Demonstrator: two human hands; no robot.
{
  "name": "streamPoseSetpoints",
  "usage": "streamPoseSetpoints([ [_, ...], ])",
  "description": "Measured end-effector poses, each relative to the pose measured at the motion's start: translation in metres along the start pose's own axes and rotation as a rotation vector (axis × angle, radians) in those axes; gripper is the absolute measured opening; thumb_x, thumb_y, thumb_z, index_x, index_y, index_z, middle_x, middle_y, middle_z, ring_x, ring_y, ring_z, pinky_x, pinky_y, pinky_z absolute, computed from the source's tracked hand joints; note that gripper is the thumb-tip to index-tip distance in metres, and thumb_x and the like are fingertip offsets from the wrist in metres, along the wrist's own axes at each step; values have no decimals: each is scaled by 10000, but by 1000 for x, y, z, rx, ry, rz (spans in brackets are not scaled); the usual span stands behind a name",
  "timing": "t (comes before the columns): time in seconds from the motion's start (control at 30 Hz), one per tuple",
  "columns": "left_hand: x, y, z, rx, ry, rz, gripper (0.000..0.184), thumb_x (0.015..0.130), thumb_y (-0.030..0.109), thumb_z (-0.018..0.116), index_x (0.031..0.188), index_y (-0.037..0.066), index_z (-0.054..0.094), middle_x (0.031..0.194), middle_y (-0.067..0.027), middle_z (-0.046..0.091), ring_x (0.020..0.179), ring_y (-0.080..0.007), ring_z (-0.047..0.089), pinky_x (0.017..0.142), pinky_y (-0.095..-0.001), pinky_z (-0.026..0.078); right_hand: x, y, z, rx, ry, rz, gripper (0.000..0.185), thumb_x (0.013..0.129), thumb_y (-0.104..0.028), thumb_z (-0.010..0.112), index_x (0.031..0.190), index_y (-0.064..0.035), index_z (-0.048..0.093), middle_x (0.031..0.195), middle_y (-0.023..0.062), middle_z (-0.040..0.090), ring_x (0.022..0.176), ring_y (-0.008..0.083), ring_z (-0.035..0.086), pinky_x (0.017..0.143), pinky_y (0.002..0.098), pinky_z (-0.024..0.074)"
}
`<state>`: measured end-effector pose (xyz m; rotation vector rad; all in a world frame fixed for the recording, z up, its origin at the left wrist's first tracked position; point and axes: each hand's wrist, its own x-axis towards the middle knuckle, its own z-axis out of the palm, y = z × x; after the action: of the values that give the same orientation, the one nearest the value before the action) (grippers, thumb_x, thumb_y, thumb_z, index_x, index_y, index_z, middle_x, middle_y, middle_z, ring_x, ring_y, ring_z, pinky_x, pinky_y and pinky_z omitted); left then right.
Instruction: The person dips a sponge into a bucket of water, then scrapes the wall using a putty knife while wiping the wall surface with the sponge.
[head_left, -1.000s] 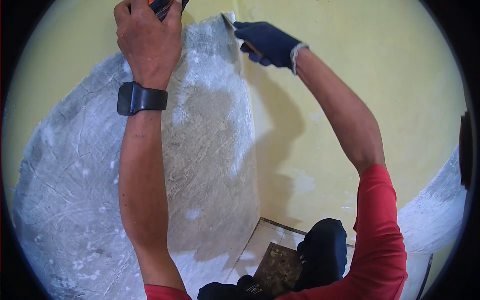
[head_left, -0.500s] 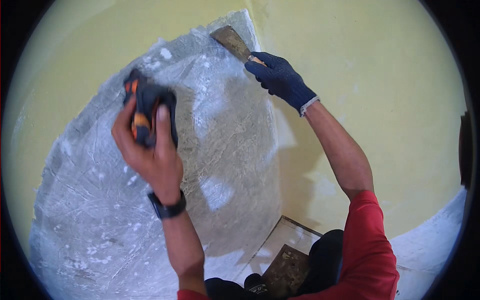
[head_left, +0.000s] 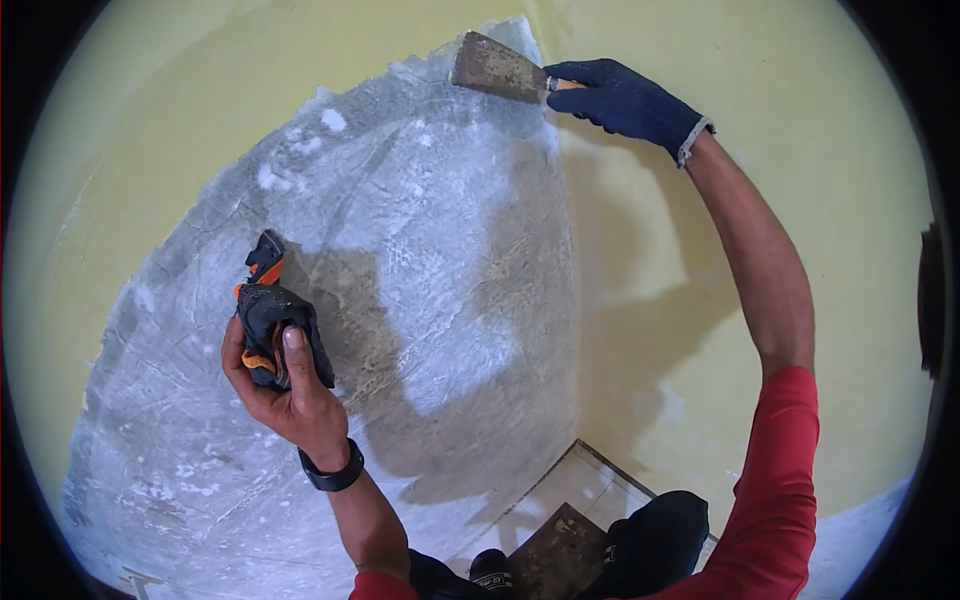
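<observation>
My left hand [head_left: 300,400], bare with a black watch [head_left: 333,468] at the wrist, is closed on a black and orange object [head_left: 275,320], perhaps a bundled headlamp or cloth; its exact kind is unclear. My right hand [head_left: 625,103] wears a dark blue glove and grips the light handle of a scraper [head_left: 498,70]. The scraper's wide, stained blade points left, over the top of the bare grey wall patch [head_left: 440,180], close to the corner.
Yellow painted wall [head_left: 760,90] surrounds the grey patch and continues right of the corner. Below are pale floor tiles [head_left: 600,490], a brown stained board [head_left: 560,550] and my dark-clothed knee [head_left: 655,540]. A dark object [head_left: 931,300] stands at the right edge.
My left hand has come down from the top of the view with the black and orange object. The scraper's blade has turned from nearly edge-on to flat in view, and my right hand has shifted right.
</observation>
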<state>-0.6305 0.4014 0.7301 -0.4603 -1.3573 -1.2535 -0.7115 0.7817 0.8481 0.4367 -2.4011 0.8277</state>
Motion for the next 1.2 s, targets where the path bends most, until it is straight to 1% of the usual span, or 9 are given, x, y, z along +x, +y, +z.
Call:
streamPoseSetpoints([
  [0.17, 8, 8, -16, -29, 4, 11, 388, 950, 142, 603, 1291, 8, 476, 1114, -81, 587, 957, -119, 557, 859, -243, 451, 15, 17, 12, -300, 70, -305, 493, 901, -349, 609, 1310, -79, 553, 875, 109, 660, 780, 199, 608, 778, 329, 490],
  [0.23, 12, 8, -25, -35, 25, -17, 398, 933, 112, 616, 1285, 2, 466, 1119, -101, 583, 961, -129, 562, 858, -257, 468, 12, 5, 7, -393, 19, -195, 524, 903, -424, 562, 1316, -103, 548, 1105, 214, 637, 1052, 357, 593, 937, 406, 452],
  [0.53, 13, 2, -26, -50, 97, -27, 447, 894, 73, 656, 1287, -1, 456, 1139, -125, 572, 988, -166, 581, 851, -277, 498, 8, -12, 4, -739, 147, -265, 385, 939, -321, 526, 1266, -119, 549, 963, 158, 651, 896, 340, 627, 816, 417, 498],
  [0.7, 19, 2, -18, 3, 72, 20, 473, 857, 52, 688, 1278, 1, 480, 1203, -130, 541, 1048, -198, 568, 901, -319, 487, 27, 2, -6, -979, 315, -443, 311, 864, -211, 572, 1163, -129, 566, 915, 105, 648, 832, 289, 635, 744, 409, 509],
  [0.8, 56, 16, -10, 397, 25, 364, 410, 820, 85, 721, 1195, 14, 571, 1224, -146, 540, 1128, -279, 528, 1006, -418, 404, 40, 17, -3, -1015, 439, -566, 323, 851, -191, 528, 1170, -188, 579, 821, 98, 630, 754, 280, 651, 648, 438, 511],
  [0.9, 106, 32, -3, 702, -93, 548, 411, 828, 159, 723, 1210, 83, 589, 1214, -114, 554, 1088, -275, 566, 964, -421, 416, 32, -2, -1, -1070, 317, -367, 328, 847, -188, 580, 1172, -153, 564, 947, 77, 656, 832, 264, 643, 723, 403, 509],
  [1.03, 152, 37, 7, 958, -287, 810, 402, 828, 201, 716, 1213, 172, 605, 1183, -67, 571, 1006, -235, 613, 871, -401, 428, 41, -1, 8, -1018, 371, -432, 315, 842, -189, 587, 1157, -173, 591, 937, 69, 660, 829, 260, 645, 724, 400, 504],
  [1.1, 166, 43, 17, 987, -366, 932, 386, 833, 199, 704, 1208, 189, 611, 1184, -63, 574, 952, -216, 628, 828, -385, 430, 42, -23, 16, -1039, 465, -540, 142, 879, -245, 538, 833, -141, 623, 686, 78, 622, 591, 204, 608, 544, 369, 466],
  [1.2, 180, 50, 25, 1078, -432, 936, 353, 880, 242, 673, 1221, 176, 613, 1223, -79, 574, 961, -259, 630, 877, -383, 462, 39, -40, 5, -1041, 350, -389, 152, 838, -277, 565, 915, -183, 656, 774, 106, 652, 736, 257, 649, 691, 428, 479],
])
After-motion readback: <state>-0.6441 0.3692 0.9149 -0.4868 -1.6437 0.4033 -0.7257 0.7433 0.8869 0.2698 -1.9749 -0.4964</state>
